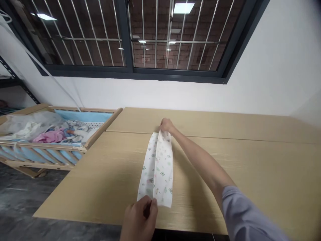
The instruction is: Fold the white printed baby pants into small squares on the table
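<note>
A long white cloth (164, 167) with a small green, pink and grey print stretches from near to far over the table. A lengthwise fold runs down its middle. My left hand (140, 216) pinches the near end between thumb and fingers, close to the table's front edge. At the far end my right hand (166, 125) grips the cloth's edge, with the fingertips partly hidden. The cloth looks taut between both hands, its right part hanging or lying beside the fold.
The wide wood-coloured table (250, 174) has a seam across its far part. To the left stands a wooden crib (100, 130) with blue lining, holding crumpled cloths (51, 135) and clear plastic. Behind are a white wall (150, 93) and a barred window (130, 72).
</note>
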`<state>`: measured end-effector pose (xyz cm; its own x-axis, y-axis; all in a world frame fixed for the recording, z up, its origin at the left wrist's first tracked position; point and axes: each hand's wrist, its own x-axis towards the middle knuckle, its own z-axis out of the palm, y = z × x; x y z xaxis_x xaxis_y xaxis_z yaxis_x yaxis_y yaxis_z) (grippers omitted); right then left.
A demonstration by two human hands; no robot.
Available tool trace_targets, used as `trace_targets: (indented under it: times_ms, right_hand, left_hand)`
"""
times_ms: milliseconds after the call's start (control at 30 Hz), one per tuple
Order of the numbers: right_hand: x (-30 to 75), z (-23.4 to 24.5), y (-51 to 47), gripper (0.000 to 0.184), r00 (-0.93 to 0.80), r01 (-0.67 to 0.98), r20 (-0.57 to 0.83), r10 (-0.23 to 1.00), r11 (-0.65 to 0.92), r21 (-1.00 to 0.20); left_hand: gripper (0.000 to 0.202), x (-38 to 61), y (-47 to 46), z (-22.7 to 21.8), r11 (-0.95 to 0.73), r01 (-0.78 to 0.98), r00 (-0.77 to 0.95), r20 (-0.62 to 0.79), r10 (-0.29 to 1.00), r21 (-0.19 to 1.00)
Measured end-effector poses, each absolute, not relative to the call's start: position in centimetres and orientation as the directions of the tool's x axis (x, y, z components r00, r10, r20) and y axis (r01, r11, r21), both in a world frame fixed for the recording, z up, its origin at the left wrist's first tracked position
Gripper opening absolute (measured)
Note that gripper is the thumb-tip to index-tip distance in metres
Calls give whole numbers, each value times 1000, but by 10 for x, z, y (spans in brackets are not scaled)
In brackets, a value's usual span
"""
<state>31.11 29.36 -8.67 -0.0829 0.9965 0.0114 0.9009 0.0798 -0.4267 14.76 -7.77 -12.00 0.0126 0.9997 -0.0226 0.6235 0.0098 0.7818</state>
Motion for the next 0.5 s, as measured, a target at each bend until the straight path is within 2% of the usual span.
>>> trace_targets:
  times_ms: [100,333,500]
  right_hand:
    - [286,-101,291,25,-81,904,17,997,81,-419]
    - [258,-114,284,22,-86,905,-24,996,68,-421]
    - [254,-114,274,23,-83,903,-36,996,60,-425]
  left_hand:
    - [42,141,-80,-126,33,673,-36,-12,999,739]
    - [43,124,-83,-137,104,751,-100,-45,994,652]
    - [39,122,-81,-144,162,840,-149,-67,987,518]
